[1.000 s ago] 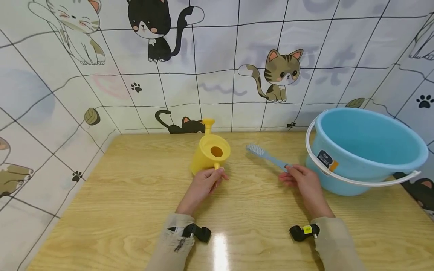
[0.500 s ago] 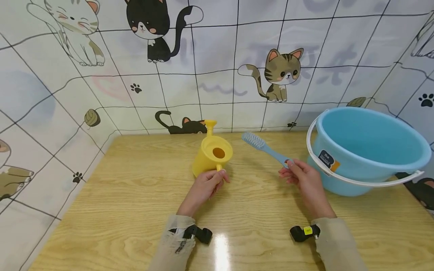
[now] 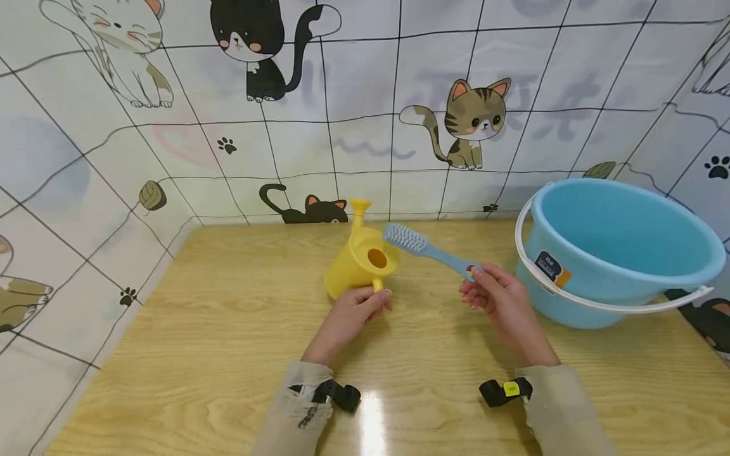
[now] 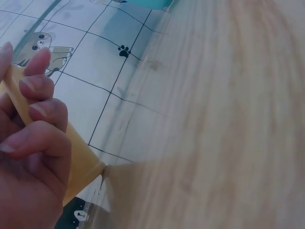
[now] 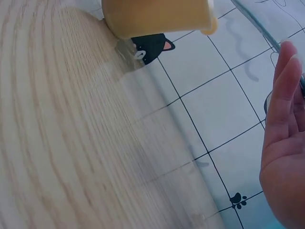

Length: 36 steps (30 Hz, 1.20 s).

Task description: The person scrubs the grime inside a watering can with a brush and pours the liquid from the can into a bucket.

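Note:
A yellow watering can (image 3: 353,266) tilts toward the right in the head view, its spout at the back. My left hand (image 3: 349,316) grips its handle; in the left wrist view the curled fingers (image 4: 45,109) wrap the handle, and part of the can's body (image 4: 86,167) shows behind them. My right hand (image 3: 502,304) pinches the end of a blue brush (image 3: 433,252) between thumb and fingers. The brush is held up off the table, bristles facing up, its head beside the can's top rim. Whether brush and can touch, I cannot tell.
A light blue bucket (image 3: 599,272) with a white handle (image 3: 616,309) stands at the right, close to my right hand. The wood-grain table (image 3: 217,354) ends at a cat-patterned wall covering (image 3: 365,145) at the back and sides.
The brush has risen off the table and moved left to the watering can, held in my right hand. The can has shifted slightly right and tilted more, still in my left hand.

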Tool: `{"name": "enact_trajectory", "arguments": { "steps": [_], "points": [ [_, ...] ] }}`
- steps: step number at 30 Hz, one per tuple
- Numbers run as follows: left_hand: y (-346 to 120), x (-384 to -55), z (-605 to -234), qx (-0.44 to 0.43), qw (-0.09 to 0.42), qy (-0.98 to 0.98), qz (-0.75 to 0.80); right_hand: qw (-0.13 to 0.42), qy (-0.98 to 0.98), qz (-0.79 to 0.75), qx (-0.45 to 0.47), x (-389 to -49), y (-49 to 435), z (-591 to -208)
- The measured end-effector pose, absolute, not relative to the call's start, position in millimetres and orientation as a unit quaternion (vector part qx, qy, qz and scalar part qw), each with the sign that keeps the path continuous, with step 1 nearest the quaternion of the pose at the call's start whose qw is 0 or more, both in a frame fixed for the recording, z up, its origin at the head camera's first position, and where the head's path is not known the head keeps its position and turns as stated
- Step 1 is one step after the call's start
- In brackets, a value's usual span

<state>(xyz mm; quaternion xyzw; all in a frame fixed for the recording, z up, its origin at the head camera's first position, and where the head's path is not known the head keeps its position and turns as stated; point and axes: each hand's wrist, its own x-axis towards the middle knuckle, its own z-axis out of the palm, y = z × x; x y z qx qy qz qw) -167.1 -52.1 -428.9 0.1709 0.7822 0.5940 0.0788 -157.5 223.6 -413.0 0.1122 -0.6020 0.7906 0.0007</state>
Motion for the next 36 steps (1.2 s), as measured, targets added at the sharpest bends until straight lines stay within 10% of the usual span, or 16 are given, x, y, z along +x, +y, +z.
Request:
{"name": "enact_trajectory", "arguments": {
  "steps": [36],
  "points": [
    [-48.4,-147.3,-394.0,0.166,0.101,0.794,0.576,-0.046,-0.501,0.846,0.176,-150.3,204.0,-391.5]
  ]
}}
